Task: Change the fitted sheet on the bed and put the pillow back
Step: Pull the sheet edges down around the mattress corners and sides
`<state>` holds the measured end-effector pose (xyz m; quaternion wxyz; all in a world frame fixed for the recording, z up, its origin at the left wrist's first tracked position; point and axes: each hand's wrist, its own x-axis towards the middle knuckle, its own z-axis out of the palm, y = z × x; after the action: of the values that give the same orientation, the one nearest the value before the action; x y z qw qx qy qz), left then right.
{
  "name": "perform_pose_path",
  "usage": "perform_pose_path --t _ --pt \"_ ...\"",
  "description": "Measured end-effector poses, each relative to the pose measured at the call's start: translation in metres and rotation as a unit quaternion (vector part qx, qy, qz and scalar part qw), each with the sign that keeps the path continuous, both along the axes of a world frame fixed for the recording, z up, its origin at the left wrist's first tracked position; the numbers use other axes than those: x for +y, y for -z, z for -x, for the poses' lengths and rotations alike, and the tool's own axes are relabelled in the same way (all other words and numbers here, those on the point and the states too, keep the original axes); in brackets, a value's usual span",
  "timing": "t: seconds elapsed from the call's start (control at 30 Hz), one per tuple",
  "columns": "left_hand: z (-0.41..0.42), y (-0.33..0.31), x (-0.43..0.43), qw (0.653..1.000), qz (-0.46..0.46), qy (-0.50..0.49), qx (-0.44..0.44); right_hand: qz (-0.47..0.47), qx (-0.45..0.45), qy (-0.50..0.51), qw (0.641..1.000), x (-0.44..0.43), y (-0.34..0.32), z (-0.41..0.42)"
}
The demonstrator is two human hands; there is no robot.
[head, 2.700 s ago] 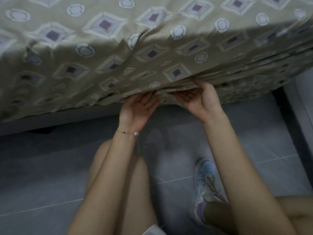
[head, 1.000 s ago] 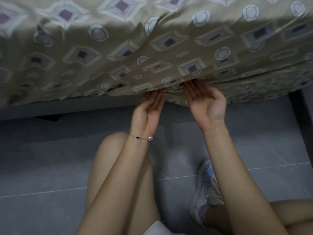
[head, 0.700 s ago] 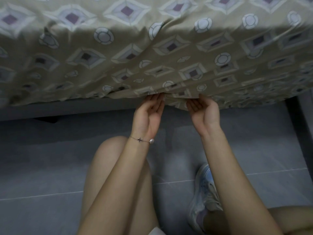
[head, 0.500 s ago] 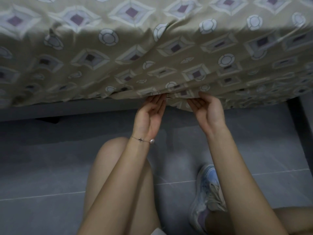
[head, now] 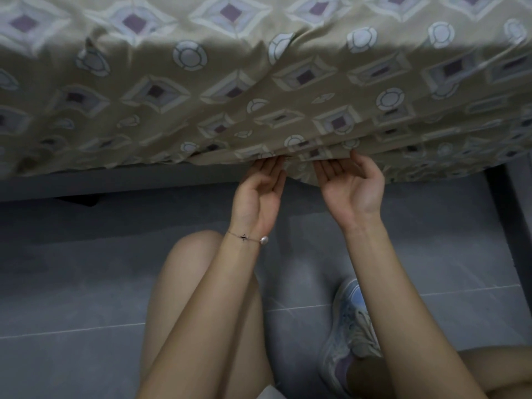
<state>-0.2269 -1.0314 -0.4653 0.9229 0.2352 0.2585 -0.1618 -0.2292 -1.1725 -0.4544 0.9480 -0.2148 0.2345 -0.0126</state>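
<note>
Nearest me, my bare knee (head: 187, 283) and a pale blue sneaker (head: 349, 335) show over the grey tiled floor (head: 86, 283). Farther on, my left hand (head: 256, 194), with a pearl bracelet (head: 247, 238) at its wrist, and my right hand (head: 351, 185) lie palm-up just beside each other. Their fingers are almost straight, tips tucked under the hem of the fitted sheet (head: 259, 82); neither grips it. The beige diamond-patterned sheet drapes down the mattress side, above the dark bed frame (head: 115, 182) at left.
</note>
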Motion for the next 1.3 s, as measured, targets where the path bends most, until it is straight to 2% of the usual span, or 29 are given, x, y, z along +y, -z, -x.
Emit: perform_pose_path --t 0.17,0.23,0.27,0.3,0.33,0.4,0.47,0.5,0.53,0.57,0.63,0.7,0.77,0.83,0.9,1.0,1.13,1.3 --pt "0.0 -0.001 -0.002 0.999 -0.029 0.003 -0.035 0.02 -0.01 -0.011 1.0 -0.003 0.003 -0.006" --pt "0.001 -0.004 0.004 0.987 -0.122 0.081 -0.071 0.041 0.002 -0.016 0.999 -0.002 0.005 -0.005" --pt "0.002 -0.008 0.008 0.966 -0.209 0.127 -0.088 0.044 0.005 -0.017 0.999 -0.002 0.006 -0.005" --pt "0.003 -0.012 0.013 0.929 -0.314 0.157 -0.118 0.042 0.01 -0.014 0.999 -0.002 0.007 -0.005" --pt "0.005 -0.017 0.017 0.873 -0.427 0.165 -0.169 0.037 0.015 -0.01 0.999 -0.001 0.006 -0.006" --pt "0.01 -0.033 0.02 0.714 -0.611 0.112 -0.322 0.04 0.041 -0.006 0.998 0.0 0.004 -0.007" --pt "0.01 -0.059 0.015 0.542 -0.706 0.009 -0.456 0.042 0.064 -0.005 0.997 -0.001 0.001 -0.009" --pt "0.003 -0.075 0.012 0.468 -0.732 -0.05 -0.492 0.046 0.072 -0.006 0.996 -0.002 0.0 -0.011" --pt "-0.008 -0.089 0.008 0.41 -0.753 -0.107 -0.503 0.056 0.078 -0.009 0.995 -0.002 -0.002 -0.012" --pt "-0.021 -0.099 0.004 0.365 -0.772 -0.152 -0.497 0.077 0.088 -0.013 0.993 -0.003 -0.003 -0.014" --pt "-0.047 -0.109 -0.003 0.309 -0.81 -0.199 -0.457 0.138 0.106 -0.023 0.985 -0.003 -0.003 -0.017" --pt "-0.064 -0.107 -0.009 0.288 -0.837 -0.203 -0.42 0.216 0.127 -0.032 0.968 -0.006 -0.002 -0.017" --pt "-0.072 -0.101 -0.009 0.292 -0.833 -0.207 -0.423 0.321 0.159 -0.068 0.931 -0.01 0.0 -0.013" --pt "-0.073 -0.094 -0.008 0.291 -0.817 -0.214 -0.449 0.385 0.18 -0.098 0.9 -0.017 0.004 -0.01" --pt "-0.072 -0.088 -0.008 0.281 -0.814 -0.228 -0.455 0.368 0.19 -0.114 0.903 -0.02 0.008 -0.011" --pt "-0.077 -0.086 -0.013 0.284 -0.819 -0.243 -0.435 0.259 0.163 -0.088 0.948 -0.015 0.012 -0.017" --pt "-0.083 -0.085 -0.008 0.218 -0.837 -0.217 -0.454 0.207 0.154 -0.037 0.966 -0.005 0.01 -0.023" --pt "-0.087 -0.096 -0.007 0.146 -0.869 -0.227 -0.415 0.214 0.167 -0.002 0.962 0.001 0.011 -0.029"
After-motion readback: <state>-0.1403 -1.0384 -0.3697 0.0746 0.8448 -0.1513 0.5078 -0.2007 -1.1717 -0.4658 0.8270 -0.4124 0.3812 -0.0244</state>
